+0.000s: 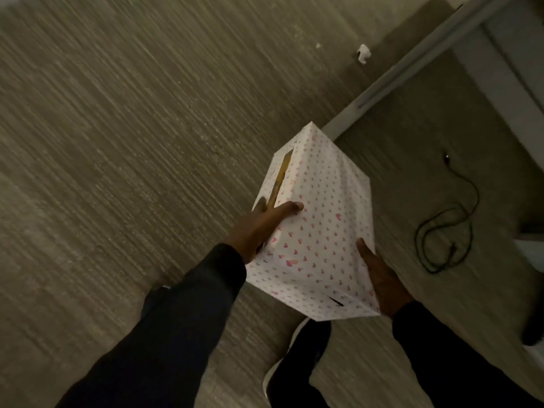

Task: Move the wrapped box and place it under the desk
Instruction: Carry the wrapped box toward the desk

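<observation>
The wrapped box [318, 219] is covered in white paper with small pink hearts, with a strip of brown cardboard showing on its left side. I hold it above the carpet, tilted. My left hand [262, 225] grips its left side, thumb on top. My right hand [382, 278] presses against its right side. The pale desk frame [412, 69] runs diagonally just beyond the box, with shaded floor under the desk to the right.
A black cable [444, 237] lies coiled on the carpet under the desk. Small white paper scraps [363, 53] lie on the carpet near the desk frame. My dark trouser legs and a shoe [294, 357] are below the box. Open carpet spreads to the left.
</observation>
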Demonstrator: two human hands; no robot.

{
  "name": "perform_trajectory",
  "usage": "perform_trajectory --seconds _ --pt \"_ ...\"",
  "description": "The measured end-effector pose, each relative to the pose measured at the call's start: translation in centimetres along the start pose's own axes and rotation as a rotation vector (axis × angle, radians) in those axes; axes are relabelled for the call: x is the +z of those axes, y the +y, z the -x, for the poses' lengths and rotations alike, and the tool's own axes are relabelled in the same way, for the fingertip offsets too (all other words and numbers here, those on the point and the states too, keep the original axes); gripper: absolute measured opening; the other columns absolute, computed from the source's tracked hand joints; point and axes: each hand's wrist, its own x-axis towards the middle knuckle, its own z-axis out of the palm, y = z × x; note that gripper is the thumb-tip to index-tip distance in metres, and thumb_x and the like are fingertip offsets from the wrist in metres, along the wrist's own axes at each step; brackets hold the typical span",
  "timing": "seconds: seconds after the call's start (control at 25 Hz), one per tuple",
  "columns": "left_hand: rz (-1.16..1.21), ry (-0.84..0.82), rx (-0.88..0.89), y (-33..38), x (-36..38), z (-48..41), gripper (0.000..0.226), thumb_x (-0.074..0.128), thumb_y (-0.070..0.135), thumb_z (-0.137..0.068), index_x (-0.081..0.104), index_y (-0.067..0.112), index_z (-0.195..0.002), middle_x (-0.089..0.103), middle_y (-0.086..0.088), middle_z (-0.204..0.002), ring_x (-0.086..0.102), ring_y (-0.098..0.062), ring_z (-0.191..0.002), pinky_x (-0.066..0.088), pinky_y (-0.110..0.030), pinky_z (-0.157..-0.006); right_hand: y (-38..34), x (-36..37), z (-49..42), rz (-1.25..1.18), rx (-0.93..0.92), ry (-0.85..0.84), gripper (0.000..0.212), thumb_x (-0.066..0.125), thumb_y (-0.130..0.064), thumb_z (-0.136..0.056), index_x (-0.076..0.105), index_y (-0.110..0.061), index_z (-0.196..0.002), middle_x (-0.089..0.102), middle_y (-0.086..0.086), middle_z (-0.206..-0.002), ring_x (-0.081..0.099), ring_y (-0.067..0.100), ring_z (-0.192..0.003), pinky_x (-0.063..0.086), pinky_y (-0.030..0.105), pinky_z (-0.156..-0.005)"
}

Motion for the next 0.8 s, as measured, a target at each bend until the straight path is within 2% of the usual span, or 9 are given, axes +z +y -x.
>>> perform_trajectory --seconds 0.04,0.16,0.28,0.44,0.52,0.6,0.68,0.8 --pt "-0.009 -0.007 0.005 -0.8 0.6 -2.0 0.120 0.084 0.075 -0.056 0.023 0.050 -0.157 0.053 -0.005 -0.150 0.063 -0.031 -0.119 0.057 -0.050 -0.097 1.1 -0.5 -1.8 -0.022 -0.018 0.016 0.086 0.070 -0.080 -0.073 0.041 -0.048 -0.148 0.064 -0.005 -0.135 0.065 0.025 -0.114 0.054 0.050 -0.097" --pt "-0.050 -0.024 0.028 -2.4 2.6 -7.7 0.125 0.084 0.081 -0.050 0.022 0.055 -0.156 0.054 -0.001 -0.149 0.065 -0.029 -0.117 0.058 -0.050 -0.097 4.4 -2.7 -7.1 -0.110 -0.054 0.026 0.087 0.073 -0.078 -0.073 0.047 -0.041 -0.148 0.068 -0.003 -0.136 0.068 0.027 -0.119 0.055 0.055 -0.100" --pt "-0.110 -0.064 0.061 -3.4 4.9 -11.6 0.129 0.083 0.082 -0.049 0.019 0.056 -0.157 0.056 0.001 -0.146 0.065 -0.028 -0.117 0.058 -0.050 -0.097 6.9 -4.9 -10.8 -0.178 -0.093 0.071 0.084 0.073 -0.077 -0.075 0.048 -0.043 -0.148 0.067 -0.004 -0.139 0.066 0.026 -0.123 0.053 0.058 -0.101" --pt "-0.174 -0.126 0.136 -3.8 7.9 -15.9 0.106 0.079 0.071 -0.070 0.023 0.050 -0.158 0.063 0.000 -0.137 0.073 -0.022 -0.106 0.064 -0.043 -0.086 8.9 -7.8 -14.4 -0.247 -0.183 0.109 0.075 0.070 -0.074 -0.081 0.049 -0.044 -0.146 0.064 -0.004 -0.143 0.062 0.027 -0.129 0.051 0.061 -0.103" --pt "-0.194 -0.177 0.160 -3.4 8.8 -17.9 0.102 0.078 0.068 -0.074 0.025 0.047 -0.158 0.065 -0.001 -0.136 0.076 -0.021 -0.100 0.065 -0.039 -0.081 8.9 -8.7 -15.8 -0.249 -0.217 0.148 0.074 0.069 -0.072 -0.083 0.049 -0.041 -0.147 0.064 -0.006 -0.142 0.063 0.023 -0.127 0.056 0.053 -0.097" --pt "-0.215 -0.233 0.164 -2.7 9.5 -19.9 0.095 0.077 0.065 -0.078 0.029 0.044 -0.158 0.068 -0.003 -0.134 0.079 -0.018 -0.095 0.066 -0.036 -0.075 8.4 -9.2 -16.9 -0.248 -0.250 0.164 0.071 0.066 -0.069 -0.087 0.049 -0.038 -0.148 0.065 -0.008 -0.140 0.066 0.016 -0.122 0.060 0.039 -0.088" --pt "-0.212 -0.265 0.173 -2.0 10.1 -21.4 0.078 0.072 0.056 -0.087 0.038 0.036 -0.155 0.071 -0.004 -0.129 0.079 -0.016 -0.093 0.065 -0.033 -0.070 7.5 -9.6 -18.3 -0.255 -0.299 0.179 0.063 0.064 -0.060 -0.093 0.049 -0.034 -0.148 0.066 -0.008 -0.138 0.067 0.014 -0.120 0.061 0.036 -0.086" --pt "-0.184 -0.231 0.212 -1.0 10.9 -23.0 0.042 0.064 0.047 -0.096 0.058 0.033 -0.136 0.076 -0.003 -0.117 0.080 -0.014 -0.086 0.064 -0.029 -0.061 6.2 -10.1 -20.4 -0.243 -0.380 0.210 0.058 0.065 -0.053 -0.095 0.050 -0.032 -0.147 0.066 -0.007 -0.138 0.065 0.017 -0.123 0.058 0.042 -0.094"
